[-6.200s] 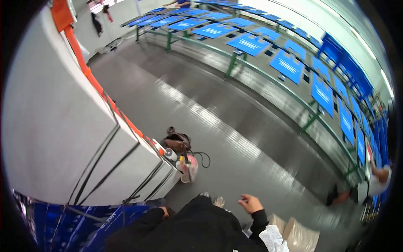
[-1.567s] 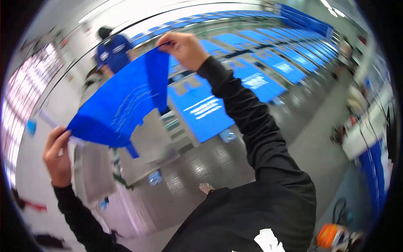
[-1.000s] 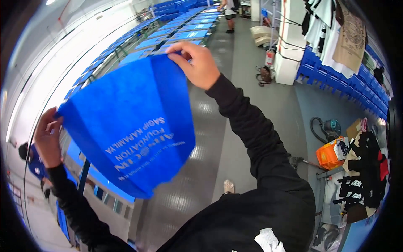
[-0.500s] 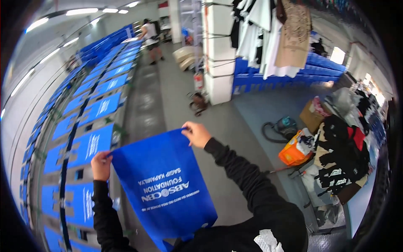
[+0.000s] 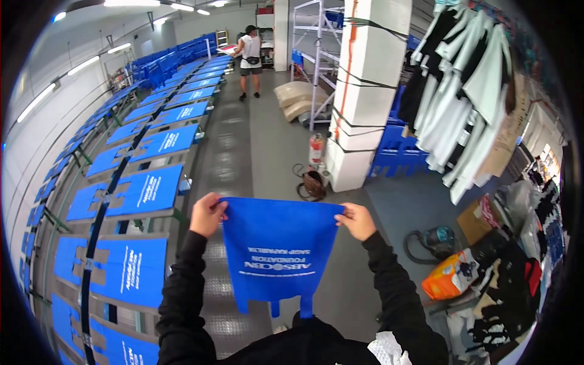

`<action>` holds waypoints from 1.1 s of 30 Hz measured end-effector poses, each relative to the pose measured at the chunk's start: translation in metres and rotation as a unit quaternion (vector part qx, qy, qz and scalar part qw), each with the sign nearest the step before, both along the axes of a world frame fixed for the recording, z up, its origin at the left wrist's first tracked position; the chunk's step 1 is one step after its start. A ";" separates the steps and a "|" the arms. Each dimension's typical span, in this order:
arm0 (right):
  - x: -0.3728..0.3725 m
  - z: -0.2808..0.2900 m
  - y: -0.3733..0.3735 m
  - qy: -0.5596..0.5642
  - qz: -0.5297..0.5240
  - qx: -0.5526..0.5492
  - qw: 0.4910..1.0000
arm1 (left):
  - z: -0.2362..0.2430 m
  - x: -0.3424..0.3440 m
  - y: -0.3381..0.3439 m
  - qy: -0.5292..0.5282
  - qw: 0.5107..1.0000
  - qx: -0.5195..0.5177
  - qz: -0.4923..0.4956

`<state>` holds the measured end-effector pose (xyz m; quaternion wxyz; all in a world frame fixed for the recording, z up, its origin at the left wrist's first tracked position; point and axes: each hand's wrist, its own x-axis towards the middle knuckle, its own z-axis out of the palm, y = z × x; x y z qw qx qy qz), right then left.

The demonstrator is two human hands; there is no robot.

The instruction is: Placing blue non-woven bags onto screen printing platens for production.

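A blue fabric bag panel [image 5: 274, 237] with white print hangs in front of me, stretched between my hands. Its print reads upside down, and several short strap-like tabs dangle from its lower edge. Closed on the upper left corner is my left hand [image 5: 208, 215]. My right hand [image 5: 357, 221] pinches the upper right corner. To my left, similar blue printed panels [image 5: 145, 190] lie flat in rows on a long rack [image 5: 185, 216].
A person [image 5: 249, 55] stands at the far end of the aisle. On the right are a white pillar [image 5: 368, 91], hanging shirts [image 5: 468, 91], a fire extinguisher [image 5: 316, 149], a brown bag [image 5: 312, 185], a vacuum cleaner [image 5: 435, 242] and an orange bag [image 5: 449, 275] beside piled clothes.
My view has turned left. The held panel now hangs more level and faces me squarely, its tabs showing below. Both hands keep hold of its corners.
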<state>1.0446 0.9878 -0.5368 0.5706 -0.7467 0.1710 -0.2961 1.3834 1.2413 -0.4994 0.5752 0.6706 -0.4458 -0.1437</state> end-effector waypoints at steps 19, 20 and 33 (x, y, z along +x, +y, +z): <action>0.419 -0.018 -0.438 0.002 0.006 0.027 1.000 | -0.022 0.386 -0.409 0.053 0.996 0.050 0.046; 0.442 -0.019 -0.462 0.013 0.014 0.019 1.000 | -0.027 0.412 -0.433 0.053 0.996 0.052 0.047; 0.659 0.011 -0.772 0.049 -0.214 -0.104 0.970 | 0.011 0.698 -0.840 0.047 0.994 0.050 -0.088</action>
